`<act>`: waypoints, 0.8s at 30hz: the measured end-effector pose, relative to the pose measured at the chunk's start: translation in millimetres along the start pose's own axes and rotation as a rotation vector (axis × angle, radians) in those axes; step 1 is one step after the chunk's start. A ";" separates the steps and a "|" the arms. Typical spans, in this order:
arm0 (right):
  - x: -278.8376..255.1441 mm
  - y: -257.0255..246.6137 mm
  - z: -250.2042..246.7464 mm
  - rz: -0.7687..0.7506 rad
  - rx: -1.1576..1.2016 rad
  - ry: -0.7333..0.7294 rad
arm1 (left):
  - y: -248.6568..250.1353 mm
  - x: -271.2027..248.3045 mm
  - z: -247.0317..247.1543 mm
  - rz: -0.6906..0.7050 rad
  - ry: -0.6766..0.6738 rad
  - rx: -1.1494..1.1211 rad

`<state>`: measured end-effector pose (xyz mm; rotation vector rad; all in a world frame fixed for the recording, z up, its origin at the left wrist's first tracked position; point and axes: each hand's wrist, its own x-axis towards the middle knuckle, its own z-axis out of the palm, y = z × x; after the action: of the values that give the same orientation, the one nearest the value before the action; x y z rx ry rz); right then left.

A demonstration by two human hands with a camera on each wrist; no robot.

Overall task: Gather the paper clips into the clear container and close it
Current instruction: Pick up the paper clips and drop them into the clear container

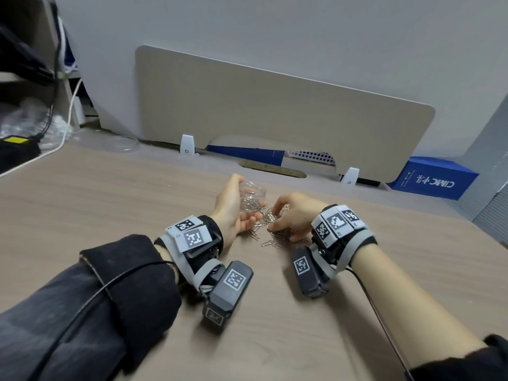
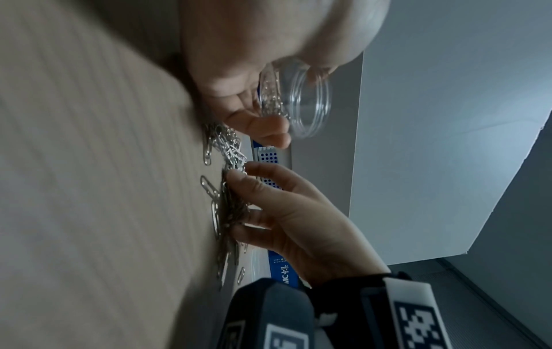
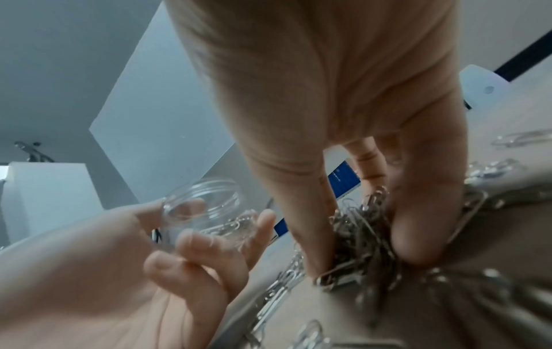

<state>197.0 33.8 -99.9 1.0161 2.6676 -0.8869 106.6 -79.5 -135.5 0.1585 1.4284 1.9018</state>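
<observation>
Fingers [image 1: 275, 213] near "CIMC" box [image 1: 431, 180]

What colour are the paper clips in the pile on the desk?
Silver, bare shiny metal. The paper clips show best in the right wrist view, bunched under the right hand.

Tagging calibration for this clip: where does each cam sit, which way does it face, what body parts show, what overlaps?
Head: worn on the head, looks forward and down at the desk; both forearms, left hand, right hand.
Left wrist: low beside the desk, looks along the left hand at the clear container it grips; right hand also shows.
Right wrist: looks down along the right-hand fingers into the paper clips.
Shared: all three show container, clip pile, both hands.
</observation>
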 end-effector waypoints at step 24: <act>-6.2 26.6 -44.8 -0.089 0.565 0.037 | -7.7 -19.5 15.0 -0.030 -0.186 0.205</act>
<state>221.9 72.1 -74.0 1.0155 2.5568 -1.7177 131.9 -79.1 -130.4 0.3997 1.4863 1.6667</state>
